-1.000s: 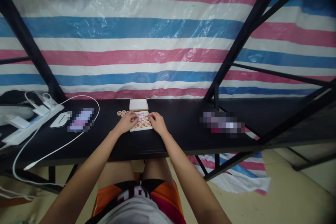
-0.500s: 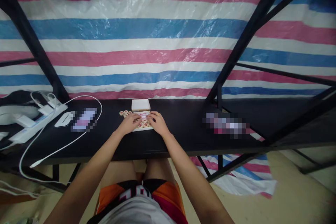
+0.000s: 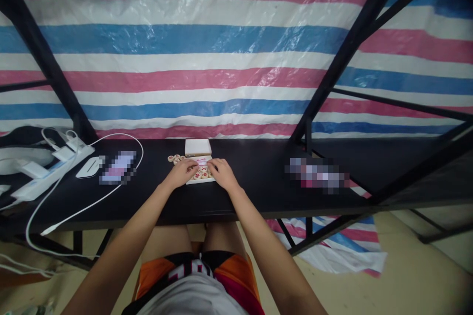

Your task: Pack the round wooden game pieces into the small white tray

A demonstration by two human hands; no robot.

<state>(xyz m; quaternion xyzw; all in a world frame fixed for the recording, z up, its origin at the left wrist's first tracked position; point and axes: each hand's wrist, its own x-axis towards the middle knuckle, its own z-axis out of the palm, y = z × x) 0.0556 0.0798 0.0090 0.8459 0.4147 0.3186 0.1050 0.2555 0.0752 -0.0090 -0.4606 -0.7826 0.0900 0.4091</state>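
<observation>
A shallow white box [image 3: 202, 181] holds several round wooden xiangqi pieces [image 3: 203, 175] with red characters. My left hand [image 3: 181, 173] bends over its left side, fingers closed around a piece near the upper left. From the right, my right hand [image 3: 222, 174] curls its fingers over the box's edge; what lies beneath those fingertips is hidden. Between the two hands a strip with pink markings [image 3: 202, 161] shows. Several loose pieces [image 3: 176, 158] sit in a small cluster just beyond my left hand. Behind the box stands its white lid [image 3: 198, 147].
On the left lie a white power strip [image 3: 48, 174] with chargers, a long white cable [image 3: 86, 206], a flat white device [image 3: 88, 167] and a blurred-out phone [image 3: 117, 167]. A blurred object [image 3: 317, 175] rests right on the black table [image 3: 254, 202]. Black metal bars [image 3: 318, 93] frame both sides.
My right hand's fingers have drawn slightly right and closer together, showing a little more of the pieces. My left hand stays nearly in place.
</observation>
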